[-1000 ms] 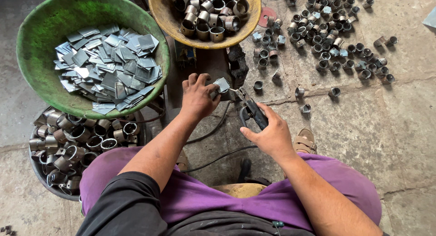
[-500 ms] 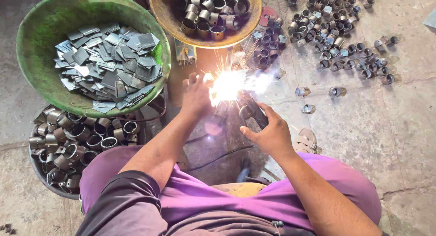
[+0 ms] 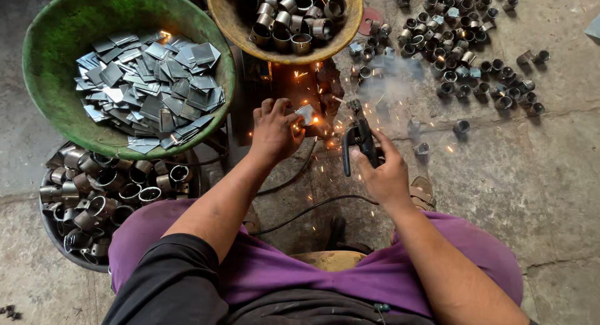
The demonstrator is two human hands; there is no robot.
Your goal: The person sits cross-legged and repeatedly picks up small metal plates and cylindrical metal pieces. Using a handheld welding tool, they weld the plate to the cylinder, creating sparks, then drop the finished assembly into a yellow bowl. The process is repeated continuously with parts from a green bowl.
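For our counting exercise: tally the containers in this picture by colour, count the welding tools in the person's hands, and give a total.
Green bowl, holding flat metal squares: 1
Yellow-brown bowl, holding short metal tube pieces: 1
Dark tub, holding tube pieces, lower left: 1
Welding electrode holder, gripped in the right hand: 1
Total: 4

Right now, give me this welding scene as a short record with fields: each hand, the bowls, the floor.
left hand: pinches a small square metal plate over the dark work block, sparks around it
right hand: grips a black electrode holder, tip pointing toward the plate
green bowl: holds flat grey metal squares
tan bowl: holds short metal tube pieces
dark tub: lower left, more tube pieces
floor: concrete, scattered finished pieces upper right, thin smoke
cable: runs toward the right hand
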